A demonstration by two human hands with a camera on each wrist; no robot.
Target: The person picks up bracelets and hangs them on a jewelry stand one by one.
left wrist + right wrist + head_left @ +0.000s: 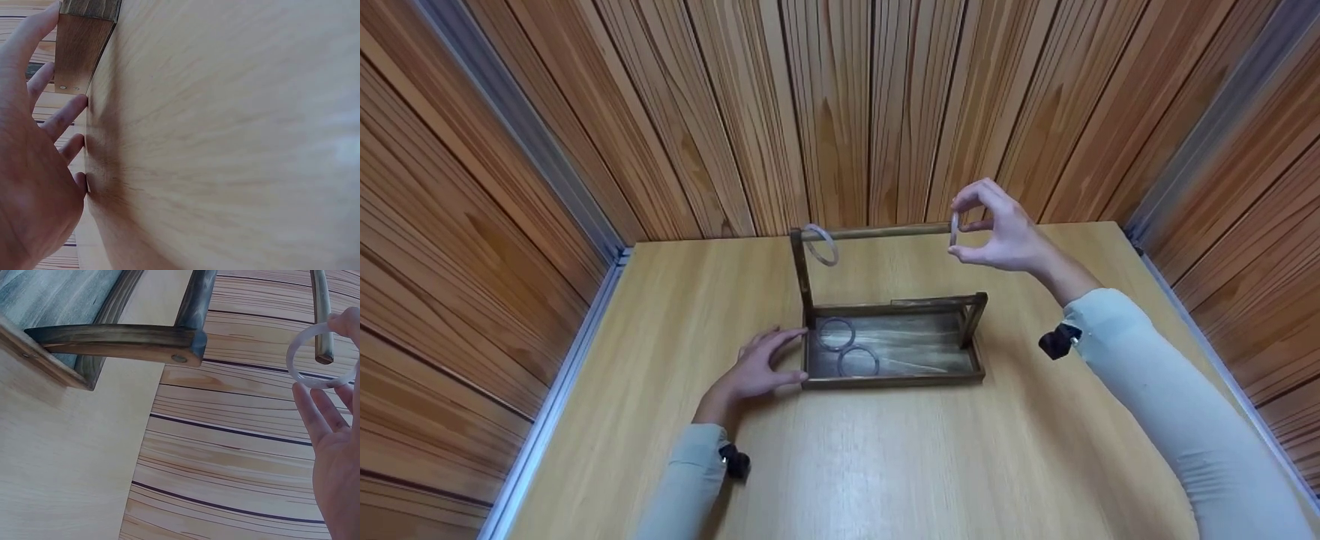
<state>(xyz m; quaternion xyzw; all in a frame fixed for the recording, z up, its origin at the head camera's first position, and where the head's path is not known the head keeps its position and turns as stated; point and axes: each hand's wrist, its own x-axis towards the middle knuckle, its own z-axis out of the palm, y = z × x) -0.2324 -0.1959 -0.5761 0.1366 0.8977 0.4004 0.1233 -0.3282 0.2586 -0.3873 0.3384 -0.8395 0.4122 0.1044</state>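
Observation:
My right hand (1006, 234) pinches a pale translucent bangle (292, 354) between thumb and fingers at the free end of the upper bar (885, 232). In the right wrist view, the bar's end shows inside the bangle's ring. That bar belongs to a dark wooden bangle stand (894, 382). Another pale bangle (831, 251) hangs on the bar near its tall left post (802, 277). Two thin purplish bangles, a rear one (853, 334) and a front one (877, 364), lie in the stand's tray. My left hand (761, 366) rests by the tray's left end, fingers spread and thumb at the front corner.
A shorter post (973, 321) rises at the stand's right end and carries a lower bar. The light wooden table (877, 465) is enclosed by plank walls (840, 112) at the back and sides, with metal rails (551, 420) along the side edges.

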